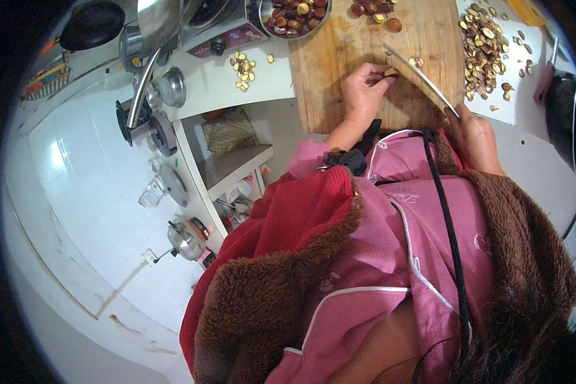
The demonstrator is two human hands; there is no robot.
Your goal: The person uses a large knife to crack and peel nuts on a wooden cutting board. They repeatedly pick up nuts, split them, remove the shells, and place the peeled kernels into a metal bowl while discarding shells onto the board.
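My left hand pinches a chestnut piece between thumb and fingertips above the wooden cutting board. In my right hand is a knife, its blade slanting up and left over the board. Under the blade's far side lie small chestnut bits. Whole brown chestnuts sit at the board's far edge, and a metal bowl of chestnuts stands at its far left corner. A heap of cut chestnut pieces is right of the board, and a smaller group of yellow pieces is on the left.
A gas stove stands beyond the counter on the left, near a metal pan handle. A black pan is at the far right. Metal bowls, lids and an electric kettle line the left counter. Open shelves lie below.
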